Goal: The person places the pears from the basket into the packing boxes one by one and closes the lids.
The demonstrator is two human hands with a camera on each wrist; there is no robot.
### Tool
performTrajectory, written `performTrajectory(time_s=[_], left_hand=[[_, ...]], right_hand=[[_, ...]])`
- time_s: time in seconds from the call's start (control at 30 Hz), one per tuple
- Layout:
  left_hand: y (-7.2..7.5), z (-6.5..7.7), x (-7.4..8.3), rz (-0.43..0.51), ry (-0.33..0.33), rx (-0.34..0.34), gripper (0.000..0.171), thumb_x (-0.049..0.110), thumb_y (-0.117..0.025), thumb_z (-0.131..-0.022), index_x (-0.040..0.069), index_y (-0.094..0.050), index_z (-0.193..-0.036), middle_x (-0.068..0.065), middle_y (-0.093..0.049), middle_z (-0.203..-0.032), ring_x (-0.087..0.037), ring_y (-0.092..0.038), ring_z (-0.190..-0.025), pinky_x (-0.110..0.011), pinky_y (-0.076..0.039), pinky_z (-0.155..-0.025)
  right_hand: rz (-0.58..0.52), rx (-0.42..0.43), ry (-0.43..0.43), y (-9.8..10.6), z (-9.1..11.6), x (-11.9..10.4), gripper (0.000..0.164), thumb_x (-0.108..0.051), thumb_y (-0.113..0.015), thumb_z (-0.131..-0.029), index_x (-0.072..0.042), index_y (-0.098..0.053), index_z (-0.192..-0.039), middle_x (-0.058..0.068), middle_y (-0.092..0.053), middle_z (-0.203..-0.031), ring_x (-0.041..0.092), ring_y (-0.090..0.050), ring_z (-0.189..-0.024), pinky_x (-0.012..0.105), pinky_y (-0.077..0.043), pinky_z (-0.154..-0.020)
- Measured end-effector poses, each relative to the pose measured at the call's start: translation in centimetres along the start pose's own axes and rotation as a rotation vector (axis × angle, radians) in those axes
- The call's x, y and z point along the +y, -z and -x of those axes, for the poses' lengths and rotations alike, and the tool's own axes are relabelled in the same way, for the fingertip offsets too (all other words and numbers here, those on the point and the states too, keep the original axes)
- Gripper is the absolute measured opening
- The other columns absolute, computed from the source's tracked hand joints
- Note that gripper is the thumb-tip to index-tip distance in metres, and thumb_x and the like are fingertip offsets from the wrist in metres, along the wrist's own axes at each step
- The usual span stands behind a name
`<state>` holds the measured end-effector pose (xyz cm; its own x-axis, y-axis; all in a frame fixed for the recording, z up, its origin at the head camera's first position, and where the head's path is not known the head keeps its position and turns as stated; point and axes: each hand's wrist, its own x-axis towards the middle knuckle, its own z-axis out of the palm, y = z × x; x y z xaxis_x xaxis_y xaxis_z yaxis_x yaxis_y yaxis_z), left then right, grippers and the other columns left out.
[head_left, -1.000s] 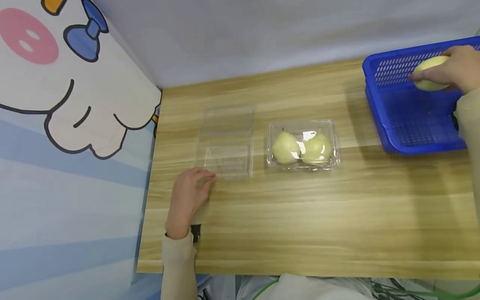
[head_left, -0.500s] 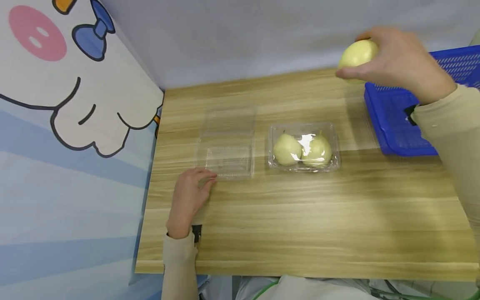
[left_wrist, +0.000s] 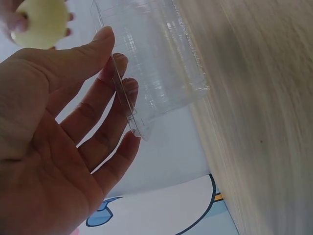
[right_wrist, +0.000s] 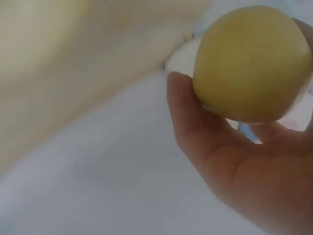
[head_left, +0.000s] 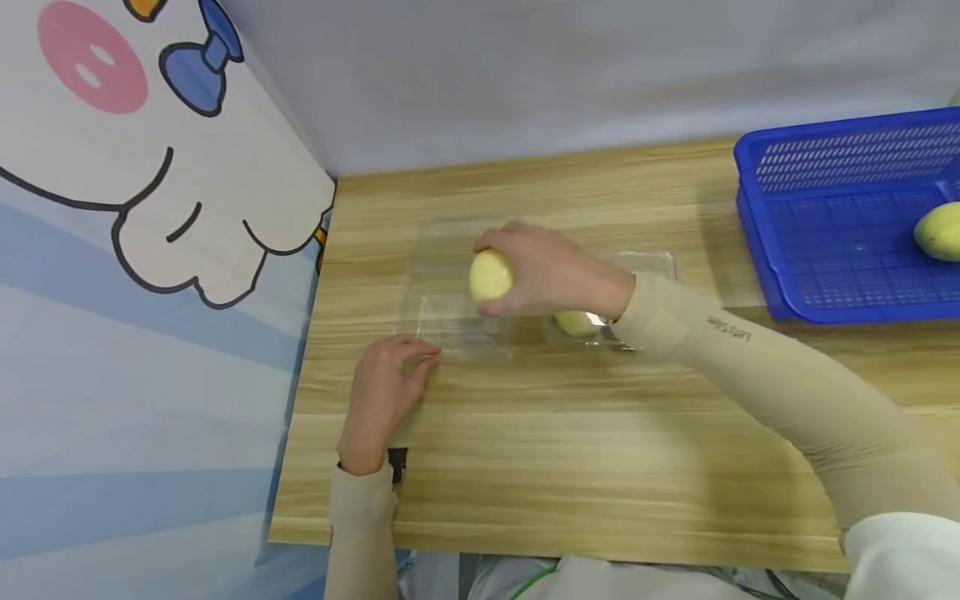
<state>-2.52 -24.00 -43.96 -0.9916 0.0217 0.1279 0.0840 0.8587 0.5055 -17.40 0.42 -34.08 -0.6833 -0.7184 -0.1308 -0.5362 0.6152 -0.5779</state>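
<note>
In the head view my left hand [head_left: 382, 392] is at the near left corner of an open clear plastic clamshell box [head_left: 457, 333]. The left wrist view shows its thumb and fingers pinching the rim of that box [left_wrist: 156, 58]. My right hand [head_left: 547, 271] holds a pale yellow-green pear [head_left: 491, 277] above the open box. Seen from the right wrist, fingers and thumb curl round the pear [right_wrist: 252, 63]. Under the right forearm sits a closed clear box [head_left: 656, 260], partly hidden, with a pear [head_left: 576, 323] showing inside it.
A blue plastic basket [head_left: 780, 283] stands at the right of the wooden table [head_left: 525, 467], with another pear [head_left: 941, 232] in it. A cartoon-printed panel [head_left: 187, 400] borders the left side, and a pale wall [head_left: 562, 83] rises behind.
My right hand has carried the pear out of the blue basket and leftward across the table to over the open box. The left hand stays at the box's corner.
</note>
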Motion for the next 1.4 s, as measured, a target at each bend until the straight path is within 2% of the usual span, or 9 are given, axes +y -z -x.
performTrajectory(time_s=[0.13, 0.27, 0.37, 0.6, 0.8, 0.93, 1.1, 1.27, 1.4], left_hand=[[-0.2, -0.3, 0.2, 0.016, -0.007, -0.011, 0.012, 0.011, -0.086, -0.09, 0.011, -0.086, -0.101, -0.009, -0.081, -0.109, -0.035, -0.074, -0.109, -0.052, -0.058, -0.101], [-0.2, -0.4, 0.5, 0.019, -0.011, -0.02, 0.011, 0.011, -0.086, -0.09, 0.011, -0.086, -0.101, -0.009, -0.081, -0.109, -0.034, -0.074, -0.109, -0.052, -0.058, -0.101], [-0.1, -0.5, 0.6, 0.016, -0.012, -0.021, 0.011, 0.011, -0.086, -0.09, 0.011, -0.086, -0.1, -0.009, -0.081, -0.11, -0.035, -0.074, -0.11, -0.052, -0.058, -0.101], [0.2, -0.4, 0.6, 0.026, -0.01, -0.009, 0.011, 0.011, -0.087, -0.089, 0.01, -0.086, -0.099, -0.009, -0.081, -0.111, -0.035, -0.074, -0.11, -0.053, -0.058, -0.101], [0.3, -0.3, 0.4, 0.024, -0.006, -0.008, 0.011, 0.011, -0.087, -0.089, 0.01, -0.086, -0.1, -0.01, -0.081, -0.11, -0.036, -0.074, -0.11, -0.053, -0.058, -0.101], [0.4, -0.3, 0.2, 0.017, 0.003, -0.011, 0.01, 0.012, -0.087, -0.089, 0.011, -0.086, -0.1, -0.01, -0.081, -0.11, -0.036, -0.074, -0.11, -0.054, -0.058, -0.101], [0.5, -0.1, 0.0, 0.012, 0.023, -0.002, 0.01, 0.012, -0.086, -0.089, 0.011, -0.086, -0.099, -0.01, -0.081, -0.111, -0.036, -0.073, -0.112, -0.054, -0.057, -0.103], [0.4, 0.0, -0.1, 0.007, 0.015, 0.001, 0.011, 0.011, -0.088, -0.088, 0.009, -0.086, -0.098, -0.01, -0.081, -0.11, -0.036, -0.074, -0.111, -0.054, -0.057, -0.103], [0.3, 0.1, -0.1, 0.011, -0.007, 0.001, 0.011, 0.011, -0.087, -0.088, 0.009, -0.086, -0.099, -0.011, -0.082, -0.109, -0.036, -0.074, -0.11, -0.053, -0.057, -0.103]], right_hand=[[0.077, -0.065, 0.034, -4.3, -1.2, 0.1, 0.074, -0.042, -0.086, -0.081, -0.014, -0.063, -0.145, 0.013, -0.066, -0.139, 0.03, -0.069, -0.109, 0.047, -0.061, -0.084], [0.234, -0.079, 0.081, -6.4, -1.5, 0.1, 0.072, -0.044, -0.085, -0.084, -0.016, -0.063, -0.147, 0.016, -0.066, -0.139, 0.034, -0.071, -0.113, 0.05, -0.062, -0.087], [0.303, -0.082, 0.098, -6.8, -1.6, 0.0, 0.069, -0.047, -0.083, -0.086, -0.018, -0.065, -0.146, 0.016, -0.068, -0.133, 0.034, -0.071, -0.113, 0.049, -0.063, -0.087], [0.314, -0.129, 0.089, -6.7, -1.9, 0.2, 0.063, -0.053, -0.079, -0.088, -0.016, -0.07, -0.139, 0.009, -0.076, -0.112, 0.026, -0.072, -0.096, 0.044, -0.061, -0.077], [0.273, -0.191, 0.058, -6.1, -1.9, -0.1, 0.073, -0.056, -0.076, -0.091, -0.015, -0.062, -0.149, 0.013, -0.072, -0.131, 0.029, -0.071, -0.112, 0.049, -0.063, -0.084], [0.236, -0.202, 0.028, -3.6, -1.7, -0.6, 0.079, -0.058, -0.074, -0.093, -0.016, -0.054, -0.157, 0.016, -0.062, -0.151, 0.037, -0.064, -0.133, 0.056, -0.061, -0.095], [0.182, -0.114, 0.004, 2.3, -0.1, 0.4, 0.081, -0.057, -0.075, -0.092, -0.018, -0.051, -0.159, 0.015, -0.056, -0.158, 0.038, -0.059, -0.14, 0.06, -0.055, -0.107], [0.101, -0.022, -0.107, 8.9, 3.4, 4.4, 0.079, -0.058, -0.068, -0.099, -0.017, -0.045, -0.163, 0.016, -0.054, -0.16, 0.04, -0.057, -0.139, 0.064, -0.049, -0.111], [0.096, 0.093, -0.266, 13.4, 7.2, 10.2, 0.076, -0.055, -0.061, -0.104, -0.012, -0.041, -0.164, 0.025, -0.052, -0.159, 0.049, -0.054, -0.139, 0.07, -0.045, -0.108]])
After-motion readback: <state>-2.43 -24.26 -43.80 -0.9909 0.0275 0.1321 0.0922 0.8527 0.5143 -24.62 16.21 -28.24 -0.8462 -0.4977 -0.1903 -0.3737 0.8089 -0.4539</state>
